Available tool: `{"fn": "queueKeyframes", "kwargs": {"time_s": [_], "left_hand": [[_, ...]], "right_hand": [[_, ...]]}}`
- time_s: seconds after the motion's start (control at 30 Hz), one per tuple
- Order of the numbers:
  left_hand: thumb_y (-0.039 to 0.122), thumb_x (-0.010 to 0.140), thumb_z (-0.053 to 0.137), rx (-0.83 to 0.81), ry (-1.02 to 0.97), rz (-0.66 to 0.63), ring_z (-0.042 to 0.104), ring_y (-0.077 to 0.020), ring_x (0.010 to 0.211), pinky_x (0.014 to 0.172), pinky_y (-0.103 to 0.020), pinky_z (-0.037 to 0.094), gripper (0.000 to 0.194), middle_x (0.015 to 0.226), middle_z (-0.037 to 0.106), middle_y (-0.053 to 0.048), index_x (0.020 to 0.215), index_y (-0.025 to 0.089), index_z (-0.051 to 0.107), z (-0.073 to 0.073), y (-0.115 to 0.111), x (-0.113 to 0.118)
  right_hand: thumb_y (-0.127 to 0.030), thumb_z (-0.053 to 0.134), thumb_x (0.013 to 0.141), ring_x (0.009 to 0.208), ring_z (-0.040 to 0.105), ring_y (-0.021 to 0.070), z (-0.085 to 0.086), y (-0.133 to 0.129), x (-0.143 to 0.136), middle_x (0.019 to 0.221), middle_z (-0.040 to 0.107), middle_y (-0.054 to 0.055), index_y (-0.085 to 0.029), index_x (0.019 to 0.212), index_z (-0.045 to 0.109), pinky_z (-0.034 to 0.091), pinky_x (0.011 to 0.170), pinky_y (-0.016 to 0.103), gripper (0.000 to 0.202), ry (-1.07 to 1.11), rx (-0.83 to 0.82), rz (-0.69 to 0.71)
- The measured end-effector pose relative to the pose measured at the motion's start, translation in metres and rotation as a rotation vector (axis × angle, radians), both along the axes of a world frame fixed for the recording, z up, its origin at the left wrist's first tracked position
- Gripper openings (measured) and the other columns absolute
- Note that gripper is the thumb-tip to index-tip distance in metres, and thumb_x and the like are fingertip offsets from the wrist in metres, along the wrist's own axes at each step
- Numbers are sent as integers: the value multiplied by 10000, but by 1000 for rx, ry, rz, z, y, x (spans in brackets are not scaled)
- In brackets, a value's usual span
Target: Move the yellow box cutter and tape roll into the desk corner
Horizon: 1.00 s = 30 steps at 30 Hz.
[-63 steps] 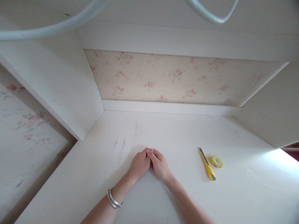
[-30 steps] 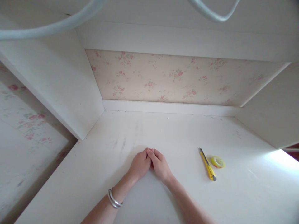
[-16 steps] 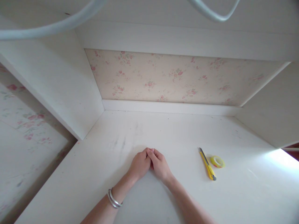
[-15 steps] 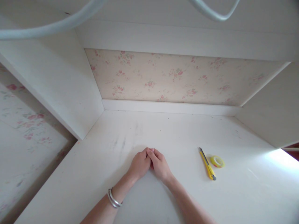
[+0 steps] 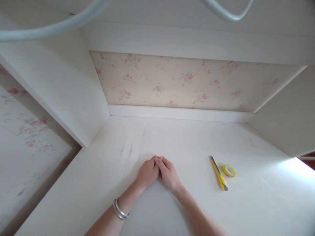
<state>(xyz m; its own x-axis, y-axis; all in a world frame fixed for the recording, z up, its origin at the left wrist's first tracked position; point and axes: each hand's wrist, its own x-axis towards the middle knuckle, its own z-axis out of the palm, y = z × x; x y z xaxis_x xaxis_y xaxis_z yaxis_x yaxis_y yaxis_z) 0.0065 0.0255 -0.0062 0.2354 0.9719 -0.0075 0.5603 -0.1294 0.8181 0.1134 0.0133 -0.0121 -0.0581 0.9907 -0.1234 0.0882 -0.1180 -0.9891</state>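
Observation:
My left hand (image 5: pixel 147 173) and my right hand (image 5: pixel 169 173) rest together on the white desk (image 5: pixel 108 164), touching at the fingertips and thumbs. Both are closed, with fingers curled inward and mostly hidden; whether anything is between them cannot be seen. A silver bangle (image 5: pixel 119 209) circles my left wrist. To the right of my right hand lies a yellow box cutter (image 5: pixel 219 175), its dark tip pointing away from me. Just beside it, on its right, is a roll of yellow tape (image 5: pixel 229 170) lying flat.
White side panels stand at the left (image 5: pixel 61 82) and right (image 5: pixel 287 114) of the desk. Behind it is floral wallpaper (image 5: pixel 147 78) under a white shelf edge (image 5: pixel 172 41). A pale cable (image 5: pixel 61 29) crosses the upper left, with another curve at the upper right.

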Motion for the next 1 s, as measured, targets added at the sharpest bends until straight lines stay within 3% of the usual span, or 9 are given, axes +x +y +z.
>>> {"fn": "queueKeyframes", "kwargs": {"time_s": [1.0], "left_hand": [[349,917,291,15,-13,-23,619,-177,784,682,-247,427,333,825,677,-38,908,217,597,-2,0,-1]], "right_hand": [[-574,425,813,609,442,120,-1,0,0,651,517,-4,-172,760,568,335,534,219,430,13,12,11]]}}
